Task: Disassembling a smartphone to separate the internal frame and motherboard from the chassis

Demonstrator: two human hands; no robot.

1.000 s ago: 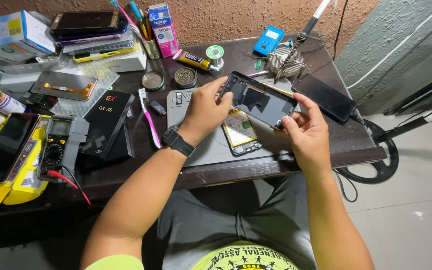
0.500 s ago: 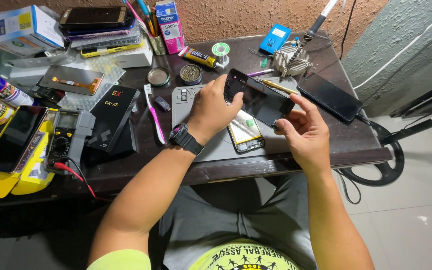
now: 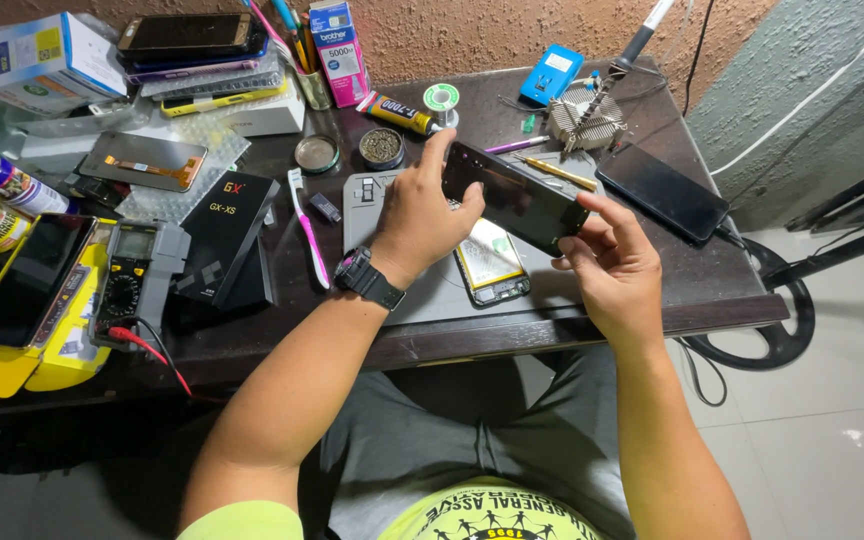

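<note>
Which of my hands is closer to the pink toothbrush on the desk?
Left. Your left hand, gripping one end of the dark phone screen, is just right of the pink toothbrush. Your right hand holds the screen's other end, farther right.

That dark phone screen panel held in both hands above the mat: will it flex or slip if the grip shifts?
The screen panel looks thin and glossy, so probably slippery and fragile. The left hand and right hand hold it only by opposite ends, so it may flex slightly. It looks light; a drop would likely hit the opened phone beneath.
</note>
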